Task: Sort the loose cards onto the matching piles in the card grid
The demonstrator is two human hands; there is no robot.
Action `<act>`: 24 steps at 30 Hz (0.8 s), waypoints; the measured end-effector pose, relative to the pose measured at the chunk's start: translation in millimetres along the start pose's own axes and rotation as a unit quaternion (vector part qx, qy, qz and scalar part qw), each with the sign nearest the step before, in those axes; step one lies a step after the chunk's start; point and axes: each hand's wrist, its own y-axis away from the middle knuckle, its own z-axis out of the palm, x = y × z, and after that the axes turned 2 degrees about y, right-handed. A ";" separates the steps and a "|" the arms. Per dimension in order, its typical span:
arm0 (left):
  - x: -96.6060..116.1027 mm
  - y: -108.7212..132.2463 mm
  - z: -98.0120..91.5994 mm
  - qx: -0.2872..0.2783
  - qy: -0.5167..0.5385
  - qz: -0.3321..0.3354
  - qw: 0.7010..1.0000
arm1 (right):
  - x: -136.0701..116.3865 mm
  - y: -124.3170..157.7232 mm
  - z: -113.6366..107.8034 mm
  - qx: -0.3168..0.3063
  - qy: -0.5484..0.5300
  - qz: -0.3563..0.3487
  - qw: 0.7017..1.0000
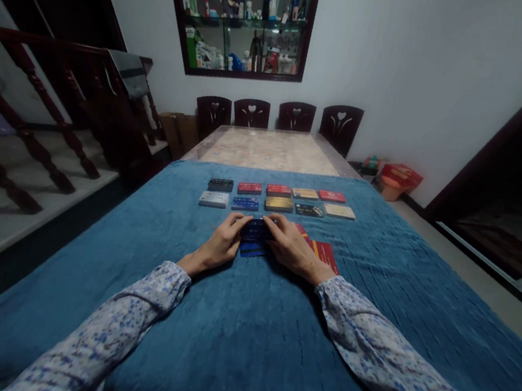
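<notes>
Between my two hands is a small stack of dark blue bank cards, raised a little over the cloth. My left hand grips its left end with thumb and fingers. On its right end my right hand is closed in the same way. Beneath the stack a brighter blue card lies on the cloth, partly covered. Red cards with a yellow stripe lie to the right, partly hidden by my right hand. Beyond my hands stand two rows of card stacks, among them a gold one and a blue one.
A blue cloth covers the near part of the long table, whose marble-like top shows at the far end. Several dark chairs stand behind it. A wooden railing runs along the left, and a red bag sits on the right.
</notes>
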 end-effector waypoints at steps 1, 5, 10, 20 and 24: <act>0.2 0.2 -0.4 -0.005 -0.001 -0.002 1.000 | 1.1 -0.1 0.1 0.001 0.002 -0.003 1.000; -0.1 1.6 -1.5 -0.023 -0.010 -0.010 1.000 | 3.8 -0.3 -1.4 0.004 0.006 -0.011 1.000; -5.1 3.5 1.1 -0.022 -0.023 -0.016 0.999 | 2.8 -2.9 -4.8 -0.004 0.004 -0.018 1.000; -10.4 -0.9 -5.7 -0.056 -0.075 -0.022 0.995 | 5.1 -20.2 -5.2 -0.054 0.010 -0.024 0.998; -14.1 -8.9 -11.5 -0.073 -0.093 -0.043 0.992 | 12.3 -31.8 7.1 -0.063 0.038 -0.010 0.997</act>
